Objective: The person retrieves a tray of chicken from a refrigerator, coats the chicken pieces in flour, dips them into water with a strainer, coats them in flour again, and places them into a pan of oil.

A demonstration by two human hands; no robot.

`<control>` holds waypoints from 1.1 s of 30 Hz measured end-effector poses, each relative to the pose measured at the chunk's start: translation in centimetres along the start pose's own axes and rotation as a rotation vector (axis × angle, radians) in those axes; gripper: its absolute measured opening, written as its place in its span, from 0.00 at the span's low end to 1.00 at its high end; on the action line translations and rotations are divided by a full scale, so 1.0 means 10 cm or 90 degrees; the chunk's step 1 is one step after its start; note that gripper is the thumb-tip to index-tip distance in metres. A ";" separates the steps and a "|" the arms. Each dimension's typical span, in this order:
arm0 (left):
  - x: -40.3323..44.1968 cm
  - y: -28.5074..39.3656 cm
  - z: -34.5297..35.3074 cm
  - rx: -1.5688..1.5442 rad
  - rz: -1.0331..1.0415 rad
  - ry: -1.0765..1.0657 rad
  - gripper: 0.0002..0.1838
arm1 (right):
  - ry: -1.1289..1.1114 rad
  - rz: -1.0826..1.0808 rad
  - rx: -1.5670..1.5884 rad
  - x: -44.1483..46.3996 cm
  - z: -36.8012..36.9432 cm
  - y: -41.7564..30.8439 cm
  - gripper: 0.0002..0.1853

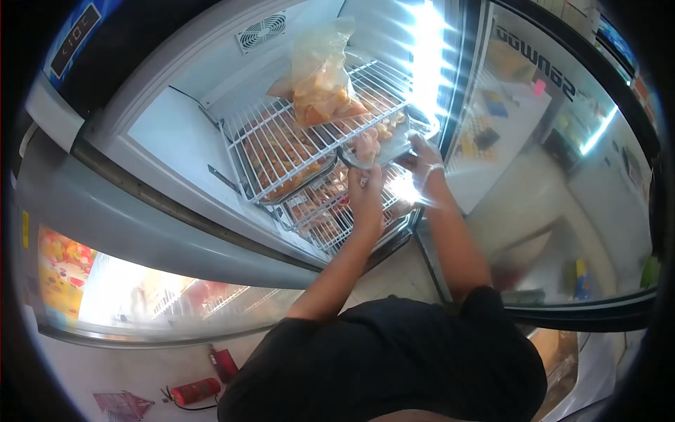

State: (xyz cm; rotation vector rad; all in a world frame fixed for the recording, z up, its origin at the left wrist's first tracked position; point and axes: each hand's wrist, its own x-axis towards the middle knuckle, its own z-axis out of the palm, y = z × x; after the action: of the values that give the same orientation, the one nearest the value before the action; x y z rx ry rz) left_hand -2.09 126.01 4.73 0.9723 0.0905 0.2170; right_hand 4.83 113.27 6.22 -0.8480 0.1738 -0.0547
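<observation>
A metal tray (399, 143) with pale raw meat pieces (366, 145) in it is at the right front of the open fridge, below the upper wire shelf (246, 138). My left hand (366, 188) grips the tray's near edge, thumb up. My right hand (425, 159) has its fingers closed on the tray's right corner. On the upper shelf stands a clear plastic bag (323, 77) of orange-yellow meat. Another tray (285, 158) of meat pieces lies under that shelf at the left.
A lower wire shelf (323, 214) holds more packed meat. The glass door (562, 176) stands open at the right, a bright light strip (427, 56) beside it. A second fridge door (162, 211) is at the left. A red fire extinguisher (195, 391) is at the bottom left.
</observation>
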 end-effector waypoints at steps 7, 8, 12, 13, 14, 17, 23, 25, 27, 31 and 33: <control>-0.25 0.32 -0.62 0.262 0.036 -0.045 0.07 | 0.005 -0.068 -0.068 -0.65 -0.45 -0.07 0.20; -0.24 0.33 -0.63 0.299 0.052 -0.062 0.07 | -0.012 -0.103 -0.081 -0.83 -0.51 -0.09 0.20; 0.02 0.24 -0.76 0.371 0.036 -0.103 0.13 | -0.036 -0.286 -0.261 -1.33 -1.18 -0.02 0.20; 0.03 0.30 -0.72 0.368 0.007 -0.111 0.15 | -0.012 -0.429 -0.442 -1.48 -1.37 -0.04 0.20; 0.09 0.30 -0.70 0.373 -0.022 -0.102 0.14 | 0.014 -0.491 -0.557 -1.66 -1.45 -0.09 0.20; 0.29 0.29 -0.58 0.378 -0.121 -0.087 0.13 | 0.160 -0.294 -0.332 -2.25 -1.51 -0.30 0.19; 0.63 0.28 -0.41 0.332 -0.246 -0.095 0.14 | 0.316 -0.032 -0.004 -2.95 -1.73 -0.39 0.19; 0.58 0.33 -0.28 0.349 -0.243 -0.080 0.13 | 0.349 -0.018 0.025 -3.07 -1.65 -0.42 0.19; 0.69 0.26 -0.26 0.368 -0.193 -0.087 0.11 | 0.352 -0.014 0.045 -3.15 -1.67 -0.42 0.19; 0.66 0.24 -0.09 0.243 -0.185 -0.060 0.09 | 0.311 -0.024 0.076 -3.20 -1.90 -0.29 0.18; 0.71 0.21 -0.01 0.117 -0.183 -0.028 0.10 | 0.307 -0.015 0.081 -3.19 -1.97 -0.27 0.18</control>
State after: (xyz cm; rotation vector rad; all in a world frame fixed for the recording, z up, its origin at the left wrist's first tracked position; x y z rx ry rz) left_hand 4.55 128.79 6.57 1.1331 0.2102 -0.0785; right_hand -29.93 100.61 -0.38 -0.6980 0.6062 -0.2897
